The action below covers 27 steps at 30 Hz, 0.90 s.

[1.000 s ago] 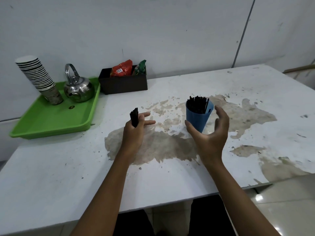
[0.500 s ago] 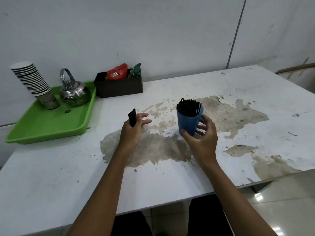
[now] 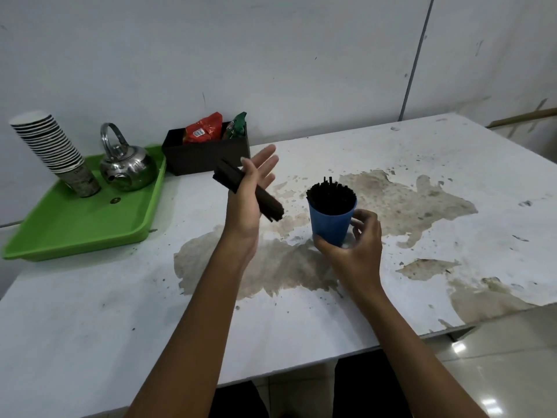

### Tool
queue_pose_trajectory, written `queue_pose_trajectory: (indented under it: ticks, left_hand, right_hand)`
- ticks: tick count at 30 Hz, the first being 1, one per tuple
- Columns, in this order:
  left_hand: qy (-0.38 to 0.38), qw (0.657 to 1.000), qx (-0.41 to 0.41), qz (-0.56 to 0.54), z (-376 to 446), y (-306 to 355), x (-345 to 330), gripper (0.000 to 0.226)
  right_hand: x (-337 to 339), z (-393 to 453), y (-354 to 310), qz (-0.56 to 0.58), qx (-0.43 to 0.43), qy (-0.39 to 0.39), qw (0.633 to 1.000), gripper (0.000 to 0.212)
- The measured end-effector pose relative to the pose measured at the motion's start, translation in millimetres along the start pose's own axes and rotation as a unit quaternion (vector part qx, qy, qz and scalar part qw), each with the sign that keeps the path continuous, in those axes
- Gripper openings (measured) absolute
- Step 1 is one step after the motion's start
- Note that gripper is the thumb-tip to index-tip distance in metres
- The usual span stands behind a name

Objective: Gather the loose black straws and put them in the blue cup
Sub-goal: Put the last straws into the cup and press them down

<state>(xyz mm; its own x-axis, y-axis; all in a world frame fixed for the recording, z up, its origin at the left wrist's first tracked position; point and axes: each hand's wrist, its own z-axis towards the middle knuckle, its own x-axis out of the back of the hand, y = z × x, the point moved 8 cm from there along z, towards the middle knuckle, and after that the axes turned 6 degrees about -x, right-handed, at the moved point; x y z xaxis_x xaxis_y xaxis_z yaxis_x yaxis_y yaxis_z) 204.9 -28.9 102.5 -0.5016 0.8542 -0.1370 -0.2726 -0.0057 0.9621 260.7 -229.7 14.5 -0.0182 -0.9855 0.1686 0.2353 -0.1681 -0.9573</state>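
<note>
The blue cup point(image 3: 330, 223) stands on the stained white table point(image 3: 422, 182), packed with upright black straws point(image 3: 331, 197). My right hand point(image 3: 355, 242) wraps around the cup's lower right side. My left hand point(image 3: 250, 194) is raised above the table to the left of the cup. It pinches a bundle of black straws point(image 3: 268, 203) between thumb and palm while its fingers stretch out. The bundle slants, its lower end pointing toward the cup.
A green tray point(image 3: 75, 230) at the back left carries a steel kettle point(image 3: 126, 167) and a stack of paper cups point(image 3: 51, 149). A black box point(image 3: 208, 155) with snack packets sits against the wall. The table's front edge is near me.
My left hand has risen off the table and tilted the straw bundle toward the cup. My right hand has closed around the cup.
</note>
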Motion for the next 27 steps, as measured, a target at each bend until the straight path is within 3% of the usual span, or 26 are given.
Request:
queue_pose_trajectory:
  ticks: [5, 11, 16, 27]
  left_hand:
    - [-0.007, 0.998, -0.048, -0.048, 2.1, 19.2, -34.4, 0.049]
    - [-0.015, 0.995, -0.097, -0.019, -3.4, 23.2, -67.0, 0.051]
    - [-0.071, 0.991, -0.107, 0.044, -8.9, 13.7, -81.3, 0.042]
    - [-0.106, 0.962, -0.093, 0.234, 6.8, -22.5, -79.7, 0.052]
  right_hand:
    - [-5.2, 1.7, -0.8, 0.026, -0.010, -0.009, 1.000, 0.076]
    - [-5.4, 1.9, -2.2, 0.012, 0.007, -0.003, 1.000, 0.075]
    - [-5.4, 1.7, -1.6, 0.008, 0.010, -0.002, 1.000, 0.073]
    - [-5.5, 1.7, -2.6, 0.006, 0.010, -0.003, 1.000, 0.073]
